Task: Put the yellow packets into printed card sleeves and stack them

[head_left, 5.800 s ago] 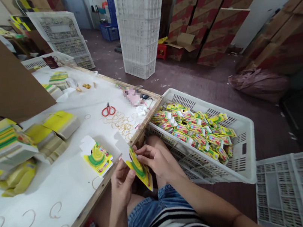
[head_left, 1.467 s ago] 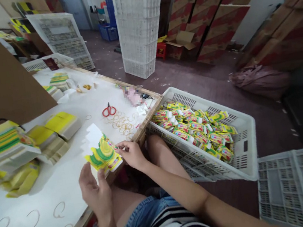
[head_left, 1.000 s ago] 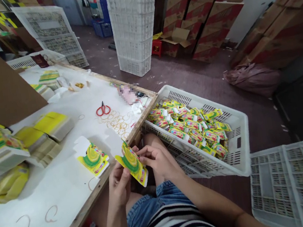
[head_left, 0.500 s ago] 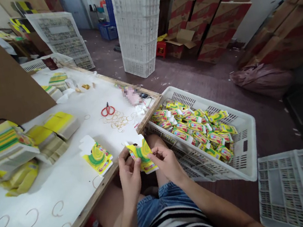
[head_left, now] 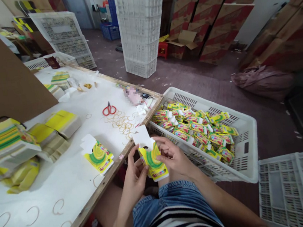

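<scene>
Between my two hands, above my lap, is a small yellow and green carton (head_left: pixel 152 160) with a white top flap standing up. My left hand (head_left: pixel 136 174) grips its left edge, thumb on the printed front. On the right edge, my right hand (head_left: pixel 173 157) pinches it between thumb and fingers. Another stack of flat yellow cartons (head_left: pixel 99 157) lies on the white table (head_left: pixel 74 185) left of my hands. To my right, a white plastic crate (head_left: pixel 249 129) holds many folded yellow cartons (head_left: pixel 199 129).
Red-handled scissors (head_left: pixel 109 109) and loose rubber bands (head_left: pixel 123 123) lie on the table. Bundled carton stacks (head_left: pixel 6 144) stand at the left by a brown cardboard sheet (head_left: pixel 0 71). Tall stacked white crates (head_left: pixel 141 27) and cardboard boxes (head_left: pixel 211 17) stand behind.
The carton has turned to face me more squarely, its white flap now raised and visible. My right hand has shifted up along its right edge.
</scene>
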A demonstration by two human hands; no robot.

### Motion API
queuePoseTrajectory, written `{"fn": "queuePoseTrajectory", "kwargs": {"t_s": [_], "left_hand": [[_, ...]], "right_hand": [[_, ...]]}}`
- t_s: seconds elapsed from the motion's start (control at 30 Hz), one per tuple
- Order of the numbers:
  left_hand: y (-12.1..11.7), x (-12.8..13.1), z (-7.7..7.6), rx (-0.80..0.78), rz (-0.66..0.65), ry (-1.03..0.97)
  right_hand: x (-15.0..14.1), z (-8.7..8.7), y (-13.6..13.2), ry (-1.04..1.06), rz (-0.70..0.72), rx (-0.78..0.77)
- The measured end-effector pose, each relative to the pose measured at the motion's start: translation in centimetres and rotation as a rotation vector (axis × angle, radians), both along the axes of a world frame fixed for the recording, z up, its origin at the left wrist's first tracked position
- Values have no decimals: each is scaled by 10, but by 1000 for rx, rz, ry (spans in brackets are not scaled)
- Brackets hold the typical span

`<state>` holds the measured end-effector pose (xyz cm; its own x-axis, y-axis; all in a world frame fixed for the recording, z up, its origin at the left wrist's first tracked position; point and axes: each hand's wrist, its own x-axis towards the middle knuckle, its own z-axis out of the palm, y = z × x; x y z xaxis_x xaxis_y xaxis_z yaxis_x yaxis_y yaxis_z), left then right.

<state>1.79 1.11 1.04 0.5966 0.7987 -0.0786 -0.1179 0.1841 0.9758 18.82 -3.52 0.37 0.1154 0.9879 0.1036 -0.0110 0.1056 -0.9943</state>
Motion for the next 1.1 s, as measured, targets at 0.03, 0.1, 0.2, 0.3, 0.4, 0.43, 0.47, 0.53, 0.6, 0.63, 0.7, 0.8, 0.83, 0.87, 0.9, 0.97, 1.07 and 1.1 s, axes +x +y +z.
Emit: {"fn": "queuePoseTrajectory", "kwargs": {"t_s": [0.03,0.1,0.2,0.3,0.4,0.43,0.47,0.53,0.6,0.63,0.7,0.8,0.83,0.87,0.9,0.97,1.07,1.1], "left_hand": [[0,1,1,-6,-9,5],[-1,4,1,-6,-8,19],[-1,7,-2,3,23,48],[-1,7,-3,4,24,38],[-1,6,0,15,6,35],[-2,5,1,17,-5,33],[-2,4,2,18,-21,30],[-3,1,4,13,-68,14],[-3,-2,4,-7,-107,-2],[-3,-3,3,-23,-118,-8],[-3,-5,3,-59,-131,-21],[-1,-6,3,-102,-147,-63],[0,-6,3,-120,-162,-82],[1,-6,3,-140,-183,-98],[2,-6,3,-163,-207,-112],[4,-6,2,-206,-240,-132],[5,-3,1,-218,-214,-151],[6,-1,1,-208,-190,-149]], "right_hand": [[-1,-1,0,0,-15,-1],[-3,-2,1,-4,-61,4],[-6,-3,2,-11,-122,28],[-7,-3,3,-17,-122,38],[-5,-2,2,-35,-96,27],[-3,-2,1,-52,-84,22],[-2,-2,0,-75,-72,17],[1,-1,-2,-131,-42,18],[6,2,-3,-190,-8,29],[8,5,-4,-219,12,35],[12,11,-5,-278,56,39],[17,20,-6,-324,97,42],[18,21,-6,-314,97,35],[19,22,-6,-291,87,21],[20,23,-7,-260,74,3],[21,22,-7,-195,46,-31],[22,20,-8,-143,44,-54],[22,19,-8,-134,53,-60]]}}
